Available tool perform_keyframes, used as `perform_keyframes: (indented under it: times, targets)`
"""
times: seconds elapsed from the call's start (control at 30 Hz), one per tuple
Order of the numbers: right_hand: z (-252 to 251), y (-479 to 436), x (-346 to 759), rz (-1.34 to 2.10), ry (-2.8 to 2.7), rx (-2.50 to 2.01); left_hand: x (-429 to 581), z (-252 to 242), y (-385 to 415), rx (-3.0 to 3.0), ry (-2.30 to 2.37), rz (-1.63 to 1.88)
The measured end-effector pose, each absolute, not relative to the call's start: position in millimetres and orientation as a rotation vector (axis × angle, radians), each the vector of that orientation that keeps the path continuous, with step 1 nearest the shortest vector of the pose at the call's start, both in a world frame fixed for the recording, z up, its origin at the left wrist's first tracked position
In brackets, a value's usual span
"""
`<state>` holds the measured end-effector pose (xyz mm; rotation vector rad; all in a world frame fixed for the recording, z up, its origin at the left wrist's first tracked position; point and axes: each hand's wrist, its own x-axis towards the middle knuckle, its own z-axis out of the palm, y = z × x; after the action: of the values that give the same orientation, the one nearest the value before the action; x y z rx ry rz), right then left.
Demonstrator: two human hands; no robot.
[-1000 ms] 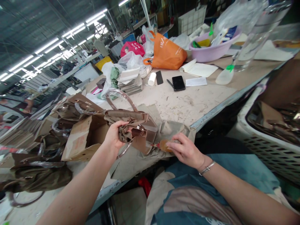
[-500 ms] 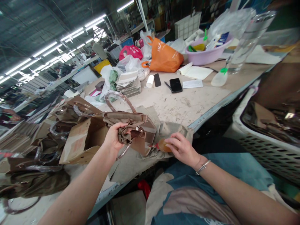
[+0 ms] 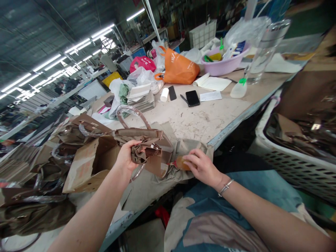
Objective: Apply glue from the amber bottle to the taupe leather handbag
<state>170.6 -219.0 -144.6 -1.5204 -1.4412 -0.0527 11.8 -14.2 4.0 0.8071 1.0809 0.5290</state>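
Observation:
A brown handbag lies tipped on a greyish cloth at the table's near edge, its plastic-wrapped handle standing up behind it. My left hand is closed on the bunched fabric lining at the bag's open side. My right hand wraps its fingers round a small squeeze bottle of amber liquid, probably glue. The bottle lies nearly level, and its red tip is at the lower right edge of the bag; whether it touches is too small to tell.
An open cardboard box and more brown bags crowd the left. A white basket of bag parts stands at the right. Farther back are a phone, an orange bag, a purple basin and a clear bottle.
The view has shifted slightly, so the background things sit a little farther left. Both hands keep their holds, and the bottle tip stays at the bag's edge.

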Motion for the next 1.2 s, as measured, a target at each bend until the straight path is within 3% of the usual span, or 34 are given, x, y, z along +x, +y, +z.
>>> perform_keyframes:
  times: [0.2, 0.37, 0.7, 0.93, 1.2]
  targets:
    - [-146, -210, 179, -0.206, -1.333, -1.576, 15, 6, -17, 0.824, 1.126, 0.543]
    - [-146, -206, 172, 0.036, -1.326, -1.5, 15, 5, -15, 0.812, 1.085, 0.526]
    - [-155, -202, 178, 0.07, -1.206, -1.545, 19, 4, -15, 0.779, 1.112, 0.529]
    - [-152, -202, 187, -0.131, -1.242, -1.576, 22, 2, -12, 0.821, 1.089, 0.545]
    - [-152, -209, 186, -0.099, -1.251, -1.554, 36, 5, -12, 0.813, 1.114, 0.564]
